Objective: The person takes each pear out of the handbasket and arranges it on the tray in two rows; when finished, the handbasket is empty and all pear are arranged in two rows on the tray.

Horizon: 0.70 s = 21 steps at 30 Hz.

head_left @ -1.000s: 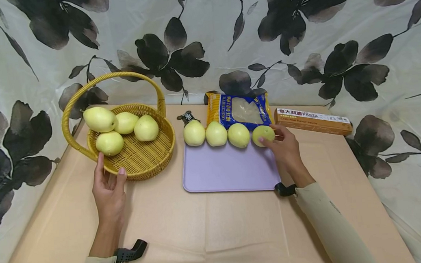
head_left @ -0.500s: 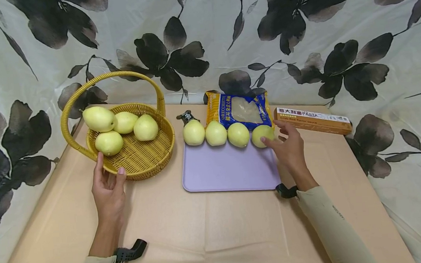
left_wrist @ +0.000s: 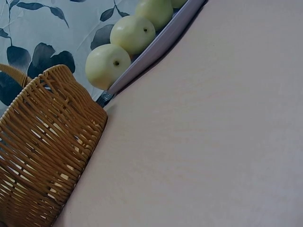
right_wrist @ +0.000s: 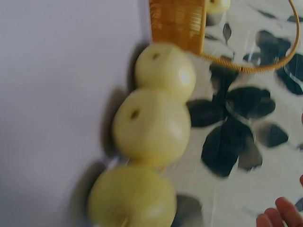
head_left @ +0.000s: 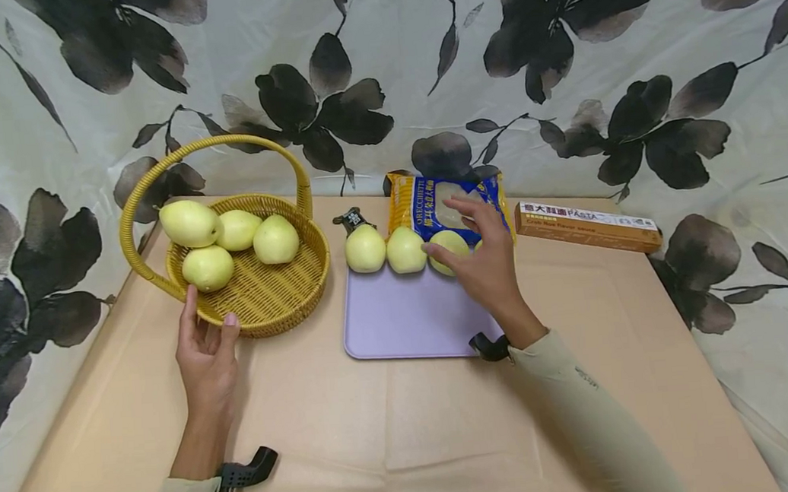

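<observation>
Several pale green pears lie in a row along the far edge of a lilac tray (head_left: pixel 413 321). My right hand (head_left: pixel 484 259) is over the row's right part, thumb near the third pear (head_left: pixel 443 244) and fingers spread with nothing held. It covers most of the rightmost pear. In the right wrist view, pears (right_wrist: pixel 151 126) line the tray edge, and fingertips (right_wrist: pixel 284 213) show at the lower right. A yellow wicker basket (head_left: pixel 274 304) holds several more pears (head_left: pixel 275 239). My left hand (head_left: pixel 206 362) touches its front wall with extended index finger and thumb; the left wrist view shows the basket's side (left_wrist: pixel 52 142).
Behind the pears lies a blue and yellow orecchiette bag (head_left: pixel 425 198), with a small black packet (head_left: pixel 351 219) to its left. A brown pasta box (head_left: pixel 588 228) stands at the right rear. Floral fabric (head_left: pixel 422 61) hangs behind the table (head_left: pixel 393 429).
My right hand has let go of the rightmost pear and moved left, over the third one. The left hand stays at the basket.
</observation>
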{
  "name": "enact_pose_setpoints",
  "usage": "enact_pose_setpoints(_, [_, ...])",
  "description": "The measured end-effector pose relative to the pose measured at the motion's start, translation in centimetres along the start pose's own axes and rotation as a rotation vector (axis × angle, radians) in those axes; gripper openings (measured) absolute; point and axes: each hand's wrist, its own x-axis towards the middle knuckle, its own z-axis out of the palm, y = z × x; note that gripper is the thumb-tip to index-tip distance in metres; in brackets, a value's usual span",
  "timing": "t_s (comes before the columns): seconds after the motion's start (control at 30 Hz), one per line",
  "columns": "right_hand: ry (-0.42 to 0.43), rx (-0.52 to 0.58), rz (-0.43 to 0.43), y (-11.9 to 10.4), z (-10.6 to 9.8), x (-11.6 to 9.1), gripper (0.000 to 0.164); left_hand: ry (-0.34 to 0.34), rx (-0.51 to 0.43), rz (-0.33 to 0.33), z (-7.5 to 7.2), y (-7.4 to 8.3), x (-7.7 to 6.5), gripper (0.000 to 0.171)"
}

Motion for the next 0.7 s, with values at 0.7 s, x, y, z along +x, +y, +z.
enact_pose_setpoints(0.7, [-0.274, 0.123, -0.154, -5.3, 14.0, 2.3, 0.072, -0.004, 0.042, 0.018, -0.1, 0.0, 0.0, 0.079])
